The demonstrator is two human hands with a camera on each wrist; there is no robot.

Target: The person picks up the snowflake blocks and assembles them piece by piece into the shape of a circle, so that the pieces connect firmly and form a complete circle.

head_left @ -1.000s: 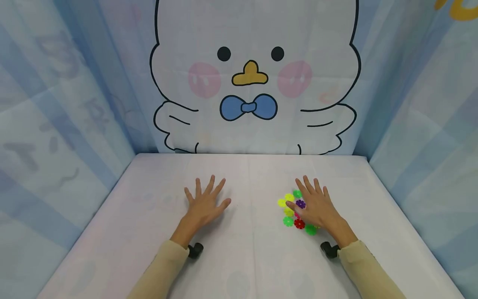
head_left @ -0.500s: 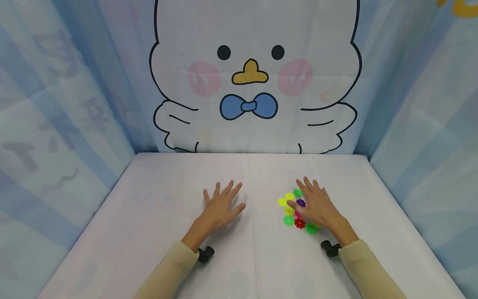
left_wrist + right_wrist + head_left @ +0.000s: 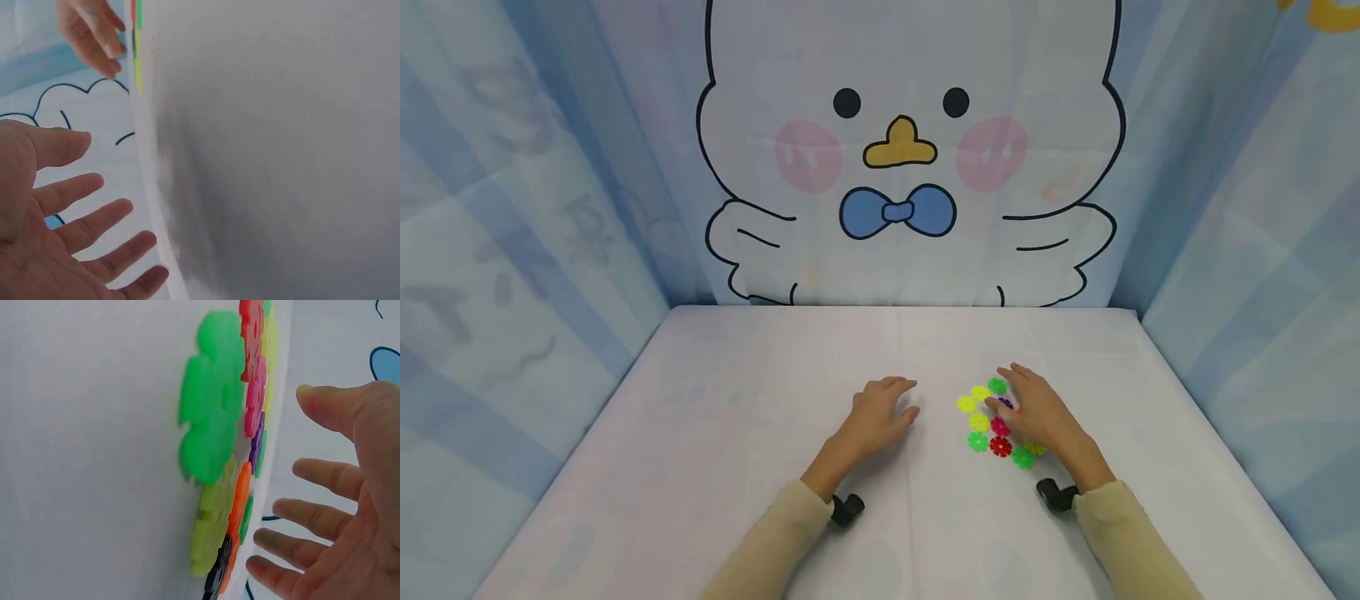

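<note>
Several flower-shaped plastic discs lie in a loose cluster on the right half of the white-covered table, among them a red disc (image 3: 1000, 447), a yellow disc (image 3: 966, 404) and a green disc (image 3: 1023, 457). My right hand (image 3: 1038, 408) hovers above the right part of this cluster, fingers slightly bent and apart, hiding some discs from the head camera. In the right wrist view, an orange disc (image 3: 240, 503) and a black disc (image 3: 217, 570) show below that palm, which holds nothing. Left of the cluster, my left hand (image 3: 878, 415) is over bare cloth, its fingers spread and grasping nothing.
A pale cloth covers the table (image 3: 737, 467). Behind its far edge hangs a curtain (image 3: 902, 267) printed with a cartoon bird, and blue-and-white curtains close off both sides. A small black camera (image 3: 847, 509) sits at the left wrist, another at the right.
My left hand has moved right toward the cluster, its fingers now bending more. My right hand has stayed over the discs and its fingers have curved slightly. The discs have stayed put.
</note>
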